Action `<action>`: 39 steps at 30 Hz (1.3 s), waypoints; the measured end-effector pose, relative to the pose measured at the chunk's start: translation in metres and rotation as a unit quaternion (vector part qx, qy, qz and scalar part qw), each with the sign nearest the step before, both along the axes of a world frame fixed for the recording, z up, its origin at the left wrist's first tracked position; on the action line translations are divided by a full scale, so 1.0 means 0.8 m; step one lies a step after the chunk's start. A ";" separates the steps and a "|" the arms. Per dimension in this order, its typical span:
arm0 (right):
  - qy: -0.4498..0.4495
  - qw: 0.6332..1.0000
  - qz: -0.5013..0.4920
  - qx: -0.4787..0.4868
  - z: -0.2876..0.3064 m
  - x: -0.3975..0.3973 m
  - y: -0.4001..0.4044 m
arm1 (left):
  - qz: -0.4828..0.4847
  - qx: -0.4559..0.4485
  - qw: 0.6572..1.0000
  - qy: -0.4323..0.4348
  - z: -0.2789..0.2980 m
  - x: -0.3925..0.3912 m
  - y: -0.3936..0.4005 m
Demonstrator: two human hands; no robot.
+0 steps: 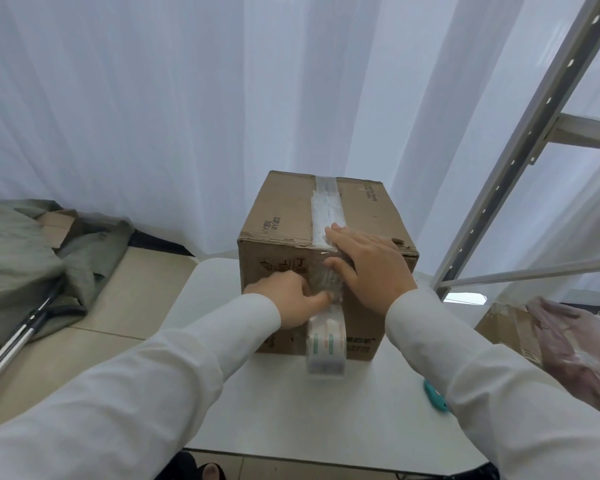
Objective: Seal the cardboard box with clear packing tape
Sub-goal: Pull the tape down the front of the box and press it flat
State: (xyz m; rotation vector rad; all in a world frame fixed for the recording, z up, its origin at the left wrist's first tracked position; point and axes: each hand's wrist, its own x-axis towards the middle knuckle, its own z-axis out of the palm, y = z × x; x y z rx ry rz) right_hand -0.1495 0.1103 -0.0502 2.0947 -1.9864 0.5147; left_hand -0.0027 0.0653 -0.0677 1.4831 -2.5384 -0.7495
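A brown cardboard box (284,216) stands on a small white table (291,417). A strip of clear tape (327,206) runs along its top seam and over the near edge. My right hand (368,268) lies flat across that near top edge, fingers spread, pressing the tape down. My left hand (288,299) is against the box's front face, its fingertips pinching the tape where it comes down. The tape roll (326,348) hangs from this strip in front of the box, just above the table.
A teal utility knife (435,396) lies on the table at the right, partly under my right sleeve. A metal shelf frame (520,161) rises on the right, with another box and a plastic bag (575,348) below it. Grey cloth (18,265) and metal poles lie on the floor to the left.
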 end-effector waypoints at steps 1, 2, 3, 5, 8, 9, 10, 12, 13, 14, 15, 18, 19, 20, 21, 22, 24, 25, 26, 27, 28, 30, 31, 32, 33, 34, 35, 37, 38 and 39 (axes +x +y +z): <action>-0.001 1.000 0.000 0.000 0.000 0.000 0.000 | -0.006 0.070 0.997 0.015 -0.002 -0.002 -0.002; -0.001 1.000 0.001 0.000 0.000 0.000 0.000 | -0.011 0.128 0.991 0.042 -0.004 -0.003 -0.004; 0.002 1.000 0.003 0.005 0.000 -0.001 0.000 | -0.009 0.172 0.983 0.071 -0.006 -0.003 -0.007; 0.024 0.999 0.011 0.028 0.001 -0.002 0.001 | -0.001 0.230 0.967 0.110 -0.008 -0.004 -0.005; 0.051 0.998 0.005 0.039 0.001 -0.002 0.001 | 0.011 0.299 0.945 0.135 -0.009 -0.004 -0.001; 0.049 0.998 -0.001 0.028 -0.001 -0.001 0.002 | 0.016 0.315 0.940 0.129 -0.007 -0.003 -0.002; 0.050 0.999 -0.006 0.006 -0.004 0.001 0.002 | 0.022 0.327 0.937 0.119 -0.004 -0.002 -0.004; 0.057 0.997 -0.012 -0.041 -0.010 0.003 0.002 | 0.033 0.347 0.931 0.109 0.001 0.000 -0.009; 0.056 0.997 -0.014 -0.055 -0.013 0.003 0.001 | 0.037 0.353 0.929 0.110 0.003 0.000 -0.010; 0.052 0.997 -0.016 -0.060 -0.015 0.004 0.000 | 0.037 0.354 0.928 0.109 0.004 -0.001 -0.011; 0.048 0.997 -0.016 -0.060 -0.015 0.005 0.000 | 0.036 0.355 0.928 0.108 0.005 -0.002 -0.012; 0.045 0.997 -0.015 -0.055 -0.013 0.004 0.000 | 0.038 0.366 0.925 0.097 0.005 -0.004 -0.012; 0.045 0.998 -0.014 -0.046 -0.012 0.002 0.000 | 0.038 0.368 0.924 0.095 0.004 -0.004 -0.011; 0.044 0.998 -0.012 -0.033 -0.010 0.001 0.001 | 0.038 0.366 0.925 0.094 0.003 -0.004 -0.011; 0.044 0.999 -0.011 -0.020 -0.010 0.001 0.001 | 0.036 0.363 0.926 0.094 0.002 -0.004 -0.010; 0.046 0.999 -0.012 -0.015 -0.010 0.001 0.001 | 0.036 0.359 0.928 0.096 0.001 -0.005 -0.010; 0.048 0.998 -0.021 -0.023 -0.012 0.004 0.001 | 0.040 0.355 0.928 0.105 0.001 -0.006 -0.009; 0.046 0.998 -0.028 -0.029 -0.014 0.006 0.000 | 0.044 0.353 0.928 0.108 0.001 -0.006 -0.010; 0.043 0.998 -0.035 -0.032 -0.015 0.009 0.000 | 0.047 0.352 0.929 0.109 0.002 -0.005 -0.011; 0.041 0.998 -0.038 -0.032 -0.016 0.011 -0.001 | 0.049 0.351 0.929 0.107 0.004 -0.004 -0.011; 0.040 0.998 -0.038 -0.029 -0.015 0.012 -0.001 | 0.051 0.350 0.930 0.103 0.005 -0.003 -0.011; 0.038 0.999 -0.035 -0.017 -0.012 0.010 0.000 | 0.055 0.345 0.932 0.095 0.006 -0.002 -0.009; 0.040 0.999 -0.031 -0.007 -0.010 0.009 0.000 | 0.056 0.338 0.935 0.090 0.004 -0.002 -0.008; 0.042 0.999 -0.029 0.001 -0.009 0.007 0.001 | 0.057 0.328 0.939 0.084 0.003 -0.003 -0.007; 0.044 0.999 -0.028 0.005 -0.008 0.006 0.002 | 0.056 0.321 0.942 0.081 0.002 -0.003 -0.006; 0.045 0.999 -0.028 0.002 -0.009 0.006 0.002 | 0.057 0.318 0.943 0.082 0.001 -0.004 -0.006; 0.043 0.999 -0.031 -0.005 -0.011 0.008 0.003 | 0.060 0.319 0.942 0.087 -0.001 -0.005 -0.007; 0.038 0.998 -0.039 -0.024 -0.015 0.013 0.002 | 0.065 0.319 0.940 0.098 -0.002 -0.007 -0.009; 0.038 0.998 -0.041 -0.028 -0.016 0.015 0.002 | 0.066 0.320 0.940 0.099 -0.002 -0.007 -0.009; 0.040 0.998 -0.039 -0.027 -0.015 0.015 0.002 | 0.065 0.321 0.940 0.099 -0.002 -0.008 -0.009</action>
